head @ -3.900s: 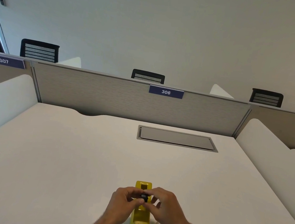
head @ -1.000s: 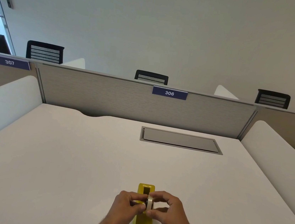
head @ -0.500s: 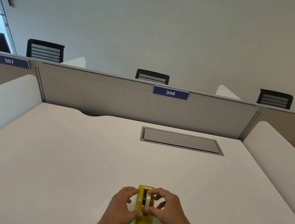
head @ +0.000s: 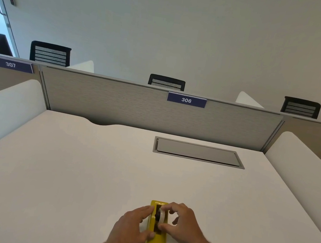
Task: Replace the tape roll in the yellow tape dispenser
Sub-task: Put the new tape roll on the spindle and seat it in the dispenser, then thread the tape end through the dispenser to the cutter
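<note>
Tape roll (head: 162,217) sits in the yellow tape dispenser (head: 156,242) with our two hands around it.

We see the dispenser standing on the white desk (head: 68,170), close to us, near the bottom of the view. Our right hand (head: 182,227) pinches the pale roll between thumb and fingers, and the roll stands on its edge in the dark slot on top of the dispenser. A small black hub shows in the middle of the roll. Our left hand (head: 132,229) presses flat on the left side of the dispenser, fingers spread a little, thumb low on the yellow side. Farther back, a grey lid (head: 198,152) lies set into the desk. A blue sign (head: 186,100) reading 306 hangs on the grey divider wall (head: 107,98).
</note>
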A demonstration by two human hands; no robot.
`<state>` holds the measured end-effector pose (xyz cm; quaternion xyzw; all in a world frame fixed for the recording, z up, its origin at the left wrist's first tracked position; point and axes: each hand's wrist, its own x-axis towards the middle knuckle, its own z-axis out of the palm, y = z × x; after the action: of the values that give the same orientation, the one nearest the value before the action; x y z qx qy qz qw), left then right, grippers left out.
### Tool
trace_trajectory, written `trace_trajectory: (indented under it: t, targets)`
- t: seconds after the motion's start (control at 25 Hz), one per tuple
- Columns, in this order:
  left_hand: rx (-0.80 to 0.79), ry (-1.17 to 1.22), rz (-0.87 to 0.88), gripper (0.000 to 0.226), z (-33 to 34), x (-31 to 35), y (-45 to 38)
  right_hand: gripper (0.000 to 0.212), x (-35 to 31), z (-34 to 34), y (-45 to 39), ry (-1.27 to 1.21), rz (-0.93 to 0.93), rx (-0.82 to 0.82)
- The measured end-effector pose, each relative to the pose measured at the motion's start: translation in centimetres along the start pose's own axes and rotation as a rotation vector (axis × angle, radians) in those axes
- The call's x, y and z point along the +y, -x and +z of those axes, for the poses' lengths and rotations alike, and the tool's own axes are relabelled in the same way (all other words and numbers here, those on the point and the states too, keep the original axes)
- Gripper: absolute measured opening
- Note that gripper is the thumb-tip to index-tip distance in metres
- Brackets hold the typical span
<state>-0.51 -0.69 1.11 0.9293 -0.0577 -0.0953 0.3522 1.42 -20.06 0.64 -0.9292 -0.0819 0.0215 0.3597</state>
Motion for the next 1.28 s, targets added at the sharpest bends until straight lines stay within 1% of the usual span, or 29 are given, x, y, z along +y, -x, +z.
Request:
trace_trajectory:
  t: [0.24,0.48,0.72,0.8,0.92,1.04,1.16,1.28]
  targets:
    - [-0.001,-0.016,0.007,0.080,0.3,-0.2,-0.3,0.050,0.0,0.3,-0.2,0.096,-0.035,-0.002]
    - [-0.008,-0.030,0.003,0.080,0.5,-0.5,-0.6,0.052,-0.4,0.7,-0.3,0.118,-0.036,-0.006]
    - [-0.036,0.007,-0.007,0.082,0.7,-1.2,-0.9,0.053,-0.2,1.1,-0.1,0.146,-0.039,0.003]
    - [-0.039,0.067,0.007,0.077,0.7,-1.3,-1.0,0.052,-0.2,1.2,-0.1,0.136,-0.038,0.012]
    - [-0.017,0.177,0.053,0.062,0.6,-1.3,-1.1,0.049,-0.2,1.6,0.1,0.086,-0.034,0.042]
    - [-0.009,0.219,0.062,0.053,0.7,-1.0,-1.2,0.050,-0.1,1.8,0.4,0.061,-0.045,0.042]
    - [-0.016,0.206,0.040,0.050,0.9,-0.8,-1.2,0.049,0.0,1.7,0.7,0.044,-0.053,0.047]
    - [-0.020,0.204,0.022,0.053,1.0,-0.7,-1.2,0.043,0.0,1.6,0.8,0.015,-0.060,0.053]
